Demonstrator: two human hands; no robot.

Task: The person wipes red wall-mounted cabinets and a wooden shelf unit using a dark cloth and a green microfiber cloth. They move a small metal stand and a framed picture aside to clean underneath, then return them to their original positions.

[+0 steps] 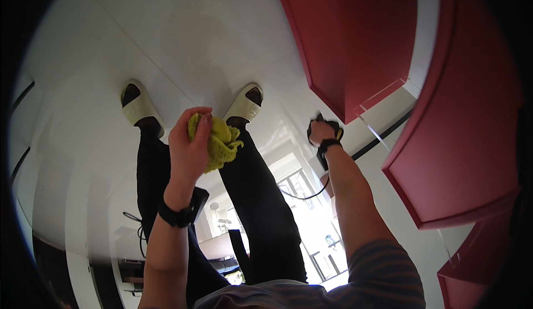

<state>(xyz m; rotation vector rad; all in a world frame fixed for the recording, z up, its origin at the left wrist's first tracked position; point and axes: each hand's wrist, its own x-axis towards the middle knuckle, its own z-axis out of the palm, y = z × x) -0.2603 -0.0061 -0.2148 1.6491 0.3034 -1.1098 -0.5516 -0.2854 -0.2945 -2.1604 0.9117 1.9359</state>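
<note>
My left hand (187, 142) grips a crumpled yellow-green fluffy cloth (222, 146), held in front of my legs with the thumb pressed over it. A black strap with a boxy device (195, 209) goes round the left wrist. To the right, my right hand (321, 132) is closed around a dark object (333, 126) with a bit of yellow at its edge. Blur hides what kind of thing it is. Another black strap (330, 143) with a device circles the right wrist, and a thin cable (314, 194) hangs below it.
Large red panels (354, 38) with bevelled edges rise on the right, one corner close to my right hand. My feet, in pale slide sandals (139, 103), stand on a glossy light floor (179, 26). Bright windows (325, 242) show beyond my legs.
</note>
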